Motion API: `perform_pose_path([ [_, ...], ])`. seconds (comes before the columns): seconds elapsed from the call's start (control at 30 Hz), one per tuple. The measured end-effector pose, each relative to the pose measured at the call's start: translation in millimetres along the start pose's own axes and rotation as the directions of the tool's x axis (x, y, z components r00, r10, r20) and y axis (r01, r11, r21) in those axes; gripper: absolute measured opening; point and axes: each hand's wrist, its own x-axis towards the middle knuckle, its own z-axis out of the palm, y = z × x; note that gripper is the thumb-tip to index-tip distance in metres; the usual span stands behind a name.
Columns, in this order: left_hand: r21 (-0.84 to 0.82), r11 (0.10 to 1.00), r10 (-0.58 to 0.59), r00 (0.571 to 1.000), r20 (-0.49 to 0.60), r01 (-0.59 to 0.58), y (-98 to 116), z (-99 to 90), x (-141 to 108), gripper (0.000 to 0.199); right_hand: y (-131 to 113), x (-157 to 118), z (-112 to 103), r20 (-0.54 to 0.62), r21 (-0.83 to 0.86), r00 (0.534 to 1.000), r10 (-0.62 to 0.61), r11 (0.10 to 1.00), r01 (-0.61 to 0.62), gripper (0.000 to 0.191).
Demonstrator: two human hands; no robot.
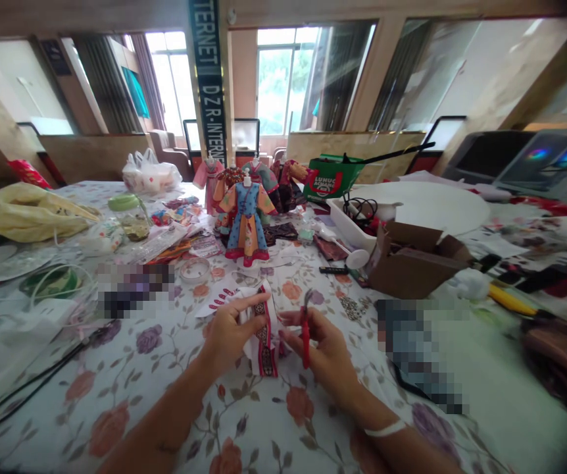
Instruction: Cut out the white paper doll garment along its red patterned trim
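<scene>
A white cloth piece with a red-edged patterned band (265, 339) is in my left hand (231, 332), whose thumb and fingers press on it. My right hand (325, 349) is at the cloth's right edge, with its thumb and forefinger pinched there. Red-handled scissors (306, 336) sit within the fingers of my right hand, blades pointing up and away. Just behind the hands lies a white piece with dark pink oval marks (221, 299). Farther back stands a small blue and orange dress (247, 220) on a stand.
On the flowered tablecloth (150, 395), a cardboard box (402, 273) and white tray (350, 227) stand at right, near a green bag (330, 178). A lidded jar (129, 217), clear round dish (195, 270) and yellow bag (31, 214) are at left. More small dresses stand behind.
</scene>
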Motion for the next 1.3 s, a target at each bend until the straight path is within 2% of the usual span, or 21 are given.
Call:
perform_pose_path([
  [0.07,-0.003,1.000,0.015,1.000,0.009,-0.015,2.4,-5.3,1.3,0.039,-6.1,-1.4,-6.6,-0.008,-0.045,0.998,-0.056,0.997,0.055,0.024],
  [0.13,-0.024,0.999,0.024,1.000,0.017,-0.024,3.8,-9.9,2.7,0.041,-8.8,-4.7,-9.7,0.162,0.017,0.986,-0.029,1.000,0.027,0.033],
  [0.17,-0.044,0.999,0.026,0.999,0.024,-0.025,4.0,-11.7,3.4,0.041,-8.3,-6.9,-9.3,0.287,0.065,0.958,0.020,0.997,-0.040,0.038],
  [0.23,-0.098,0.995,0.021,0.999,0.047,-0.016,3.9,-14.1,4.5,0.043,-3.9,-11.7,-5.1,0.499,0.127,0.854,0.146,0.963,-0.239,0.044],
  [0.3,-0.171,0.985,0.002,0.998,0.065,0.009,3.5,-15.1,5.1,0.045,2.6,-15.7,1.1,0.605,0.140,0.758,0.245,0.904,-0.404,0.045],
  [0.37,-0.254,0.966,-0.031,0.997,0.077,0.050,3.6,-15.2,5.0,0.048,8.5,-17.6,5.9,0.628,0.158,0.725,0.282,0.866,-0.474,0.047],
  [0.5,-0.401,0.909,-0.078,0.992,0.102,0.112,6.2,-14.4,3.3,0.049,13.5,-16.8,7.7,0.602,0.240,0.755,0.261,0.843,-0.482,0.050],
  [0.63,-0.464,0.873,-0.099,0.986,0.132,0.150,10.2,-13.4,1.9,0.048,12.5,-15.7,6.1,0.616,0.260,0.745,0.257,0.826,-0.500,0.048],
  [0.87,-0.434,0.881,-0.131,0.978,0.164,0.191,9.3,-9.4,0.8,0.047,16.5,-15.5,7.3,0.626,0.274,0.734,0.264,0.807,-0.524,0.046],
  [1.03,-0.373,0.907,-0.143,0.977,0.157,0.192,7.0,-4.7,-2.0,0.047,15.7,-15.3,6.7,0.599,0.246,0.759,0.255,0.843,-0.478,0.049],
  [1.2,-0.369,0.911,-0.144,0.981,0.133,0.184,7.4,-1.7,-3.1,0.046,5.7,-11.7,6.2,0.535,0.165,0.808,0.248,0.907,-0.387,0.056],
  [1.3,-0.329,0.930,-0.134,0.985,0.110,0.163,8.1,-1.6,-2.7,0.047,6.1,-10.8,6.7,0.502,0.143,0.825,0.261,0.915,-0.376,0.056],
])
